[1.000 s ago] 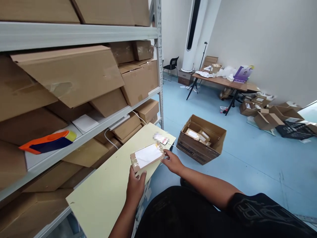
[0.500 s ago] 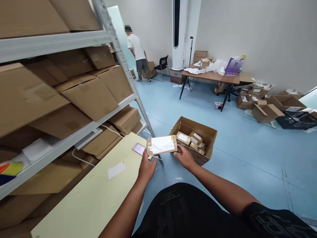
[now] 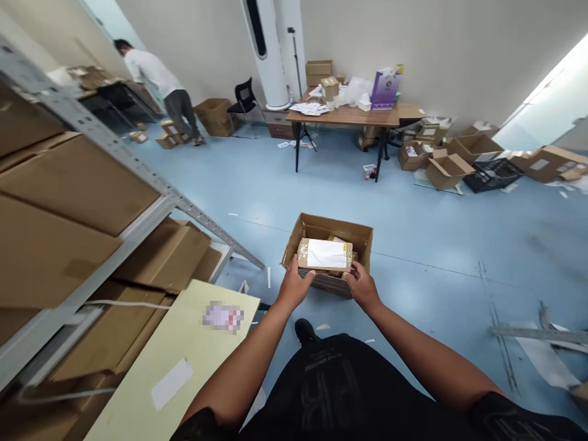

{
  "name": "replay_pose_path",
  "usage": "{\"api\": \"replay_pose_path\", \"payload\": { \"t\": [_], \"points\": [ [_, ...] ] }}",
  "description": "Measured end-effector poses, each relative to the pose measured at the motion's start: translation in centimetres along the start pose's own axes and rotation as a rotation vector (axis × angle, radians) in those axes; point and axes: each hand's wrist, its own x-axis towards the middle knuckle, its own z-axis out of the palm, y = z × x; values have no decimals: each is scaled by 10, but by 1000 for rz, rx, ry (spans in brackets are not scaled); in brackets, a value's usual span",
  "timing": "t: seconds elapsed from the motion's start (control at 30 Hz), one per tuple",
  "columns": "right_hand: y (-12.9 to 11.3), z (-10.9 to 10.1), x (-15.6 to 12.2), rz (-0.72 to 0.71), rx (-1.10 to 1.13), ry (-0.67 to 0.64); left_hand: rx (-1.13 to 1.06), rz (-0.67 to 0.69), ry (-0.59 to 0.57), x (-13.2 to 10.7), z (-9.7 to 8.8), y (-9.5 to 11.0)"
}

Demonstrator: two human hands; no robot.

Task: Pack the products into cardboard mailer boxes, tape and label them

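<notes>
I hold a small flat cardboard parcel (image 3: 324,255) with a white label on top, one hand at each end. My left hand (image 3: 294,285) grips its left edge and my right hand (image 3: 361,285) grips its right edge. The parcel hangs over an open brown carton (image 3: 353,233) that stands on the blue floor in front of me. Other small parcels lie inside the carton, mostly hidden by the one I hold.
A pale yellow tabletop (image 3: 184,361) with a slip of paper is at my lower left, beside a metal rack (image 3: 138,165) full of cartons. A wooden desk (image 3: 349,115), scattered boxes (image 3: 448,168) and a black crate (image 3: 491,174) stand further off. Another person (image 3: 156,79) bends over at the far left.
I have carried the parcel from the yellow tabletop rightward, and it now hangs over the open carton. My view has swung right, away from the rack.
</notes>
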Motion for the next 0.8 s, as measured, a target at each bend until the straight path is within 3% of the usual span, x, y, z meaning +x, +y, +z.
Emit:
{"api": "replay_pose_path", "payload": {
  "t": [0.17,0.33,0.57,0.67,0.8],
  "points": [
    [19,-12,30,228,3,145,-137,25,-135,61,12,5],
    [44,-5,30,439,-62,196,-162,7,-221,92,14,-32],
    [50,9,9,444,-200,0,-219,-60,-310,73,-8,-85],
    [40,20,26,374,-254,-83,-255,-103,-279,56,-19,-95],
    [22,43,62,229,-291,-258,-304,-195,-138,22,-30,-98]
  ]
}}
